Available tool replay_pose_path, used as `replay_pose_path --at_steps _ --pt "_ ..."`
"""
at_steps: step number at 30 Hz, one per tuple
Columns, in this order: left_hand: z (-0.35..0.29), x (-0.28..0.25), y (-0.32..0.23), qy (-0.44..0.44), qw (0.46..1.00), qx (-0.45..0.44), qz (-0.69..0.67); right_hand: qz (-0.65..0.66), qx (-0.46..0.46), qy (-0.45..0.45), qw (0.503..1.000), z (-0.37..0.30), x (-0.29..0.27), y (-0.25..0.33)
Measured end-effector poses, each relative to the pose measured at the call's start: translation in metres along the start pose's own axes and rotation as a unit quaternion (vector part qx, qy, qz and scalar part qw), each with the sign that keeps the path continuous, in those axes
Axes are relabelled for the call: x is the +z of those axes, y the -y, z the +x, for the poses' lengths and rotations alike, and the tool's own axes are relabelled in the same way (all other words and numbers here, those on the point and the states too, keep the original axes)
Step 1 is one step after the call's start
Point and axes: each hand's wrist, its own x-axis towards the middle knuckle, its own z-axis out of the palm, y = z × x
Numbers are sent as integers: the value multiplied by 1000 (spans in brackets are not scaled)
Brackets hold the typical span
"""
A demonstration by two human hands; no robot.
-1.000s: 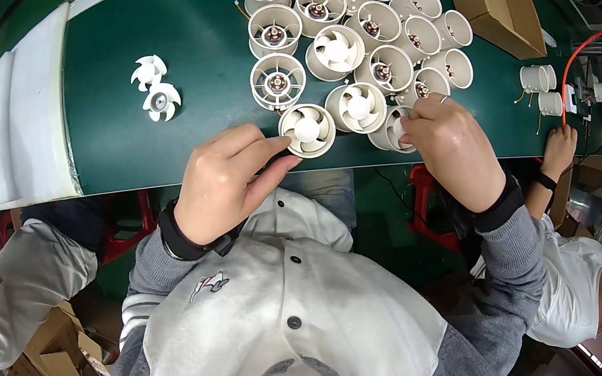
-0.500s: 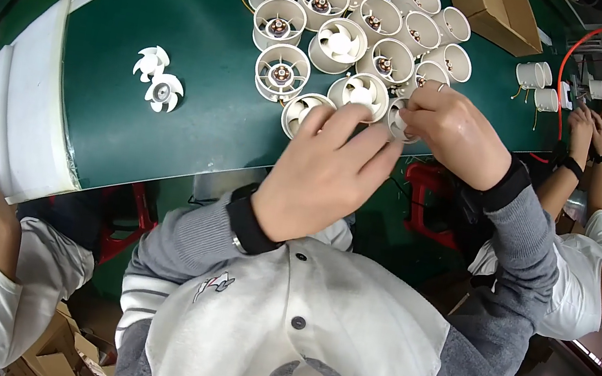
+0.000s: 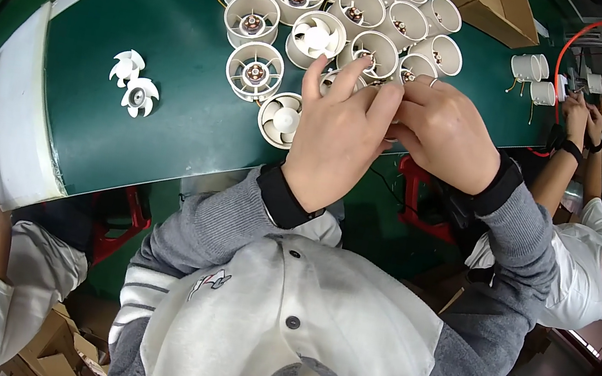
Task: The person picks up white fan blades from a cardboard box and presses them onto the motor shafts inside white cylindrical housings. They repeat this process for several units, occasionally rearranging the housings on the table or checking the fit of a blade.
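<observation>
My left hand [image 3: 342, 141] and my right hand [image 3: 447, 135] meet at the near edge of the group of fan housings. Their fingers are bent and drawn together, and whatever lies between them is hidden. Beside my left hand sits a round cream housing with a fan wheel inside [image 3: 279, 119]. Another housing, partly covered by the left fingers, shows behind them. Farther back, a white fan wheel [image 3: 316, 36] fills one housing. An open housing with spokes and a copper-coloured motor core [image 3: 254, 72] stands to the left.
Two loose white fan wheels, one face up [image 3: 127, 68] and one showing its hub [image 3: 141, 97], lie on the green table [image 3: 185, 121]. A cardboard box [image 3: 494, 9] stands at the back right. Co-workers sit on both sides; a few housings [image 3: 526, 68] stand near the right one.
My left hand has moved slightly right and my right hand slightly left, so their fingertips now meet. The whole table view has shifted a little to the left.
</observation>
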Motion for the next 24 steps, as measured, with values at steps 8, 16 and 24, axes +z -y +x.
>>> replay_pose_path --at_steps 8,16,24 --pt "4 -2 -2 19 1000 -15 -18 31 24 -6 999 -4 12 -5" --pt "12 -8 -5 35 999 5 7 14 2 -11 1000 1 -10 -3" --pt "8 -32 -22 76 995 48 33 -59 265 -4 963 13 -118 -188"
